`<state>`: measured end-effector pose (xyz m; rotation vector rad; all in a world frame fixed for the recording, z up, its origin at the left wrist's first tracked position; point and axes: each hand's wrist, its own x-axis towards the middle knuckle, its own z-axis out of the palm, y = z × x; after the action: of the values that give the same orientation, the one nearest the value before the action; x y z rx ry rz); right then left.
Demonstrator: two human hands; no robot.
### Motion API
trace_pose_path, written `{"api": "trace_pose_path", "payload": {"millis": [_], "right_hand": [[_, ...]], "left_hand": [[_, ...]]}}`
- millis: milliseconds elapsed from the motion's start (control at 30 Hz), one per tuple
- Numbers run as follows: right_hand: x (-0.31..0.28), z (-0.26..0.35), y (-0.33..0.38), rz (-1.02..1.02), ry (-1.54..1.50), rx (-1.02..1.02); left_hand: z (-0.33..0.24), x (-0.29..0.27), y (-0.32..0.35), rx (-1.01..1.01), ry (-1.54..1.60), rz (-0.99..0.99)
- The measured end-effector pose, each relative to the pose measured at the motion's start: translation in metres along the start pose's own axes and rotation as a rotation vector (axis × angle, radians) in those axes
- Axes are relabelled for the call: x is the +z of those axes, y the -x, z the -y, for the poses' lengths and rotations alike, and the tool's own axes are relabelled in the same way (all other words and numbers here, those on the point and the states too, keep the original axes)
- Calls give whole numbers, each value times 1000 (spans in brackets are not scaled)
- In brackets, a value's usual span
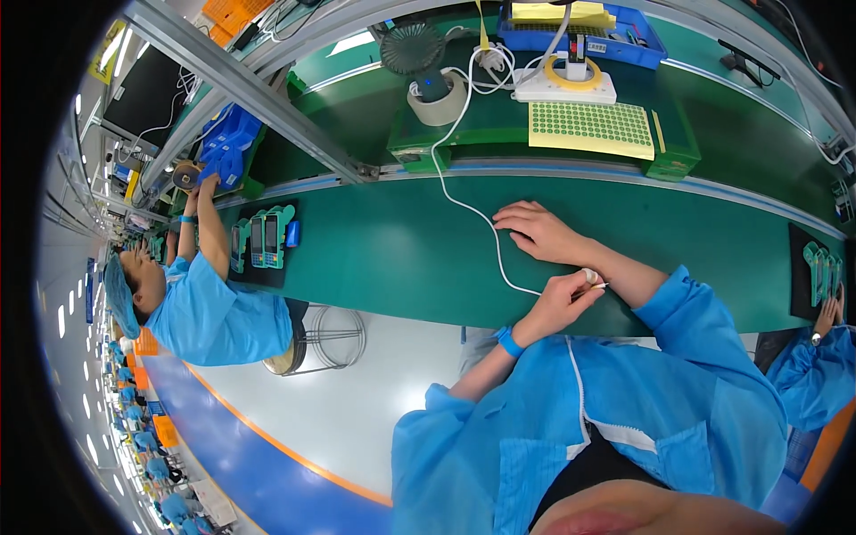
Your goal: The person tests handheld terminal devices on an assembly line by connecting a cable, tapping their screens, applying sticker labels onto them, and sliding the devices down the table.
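My left hand [557,308], with a blue band at its wrist, is closed in a pinch on the end of a white cable [505,275]. A thin pale tip pokes out past its fingers, close to my right forearm, and something whitish wraps one finger. From that hand the cable runs up the green table mat [383,241] to the raised shelf. My right hand [539,232] lies on the mat with fingers stretched out, holding nothing. Its fingertips are right beside the cable; I cannot tell if they touch it.
On the green shelf stand a small dark fan [415,53], a white power strip [571,85] and a yellow sheet of green dots [590,129]. Behind is a blue bin [642,49]. Handheld devices [266,239] lie near a co-worker [209,303] at left; another person's hand [827,314] is at right.
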<state>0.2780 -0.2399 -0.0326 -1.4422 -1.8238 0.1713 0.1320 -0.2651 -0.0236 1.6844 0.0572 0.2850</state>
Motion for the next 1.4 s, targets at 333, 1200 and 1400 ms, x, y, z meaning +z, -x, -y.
{"api": "trace_pose_path", "payload": {"millis": [333,1200,1400], "right_hand": [[-3,1,2,11,-13,31],[-3,2,1,32,-22,50],[-7,4,-2,32,-78,54]], "left_hand": [[-3,0,-2,2,-7,10],[-6,1,-2,-28,38,7],[-17,-2,3,17,61,-51]]}}
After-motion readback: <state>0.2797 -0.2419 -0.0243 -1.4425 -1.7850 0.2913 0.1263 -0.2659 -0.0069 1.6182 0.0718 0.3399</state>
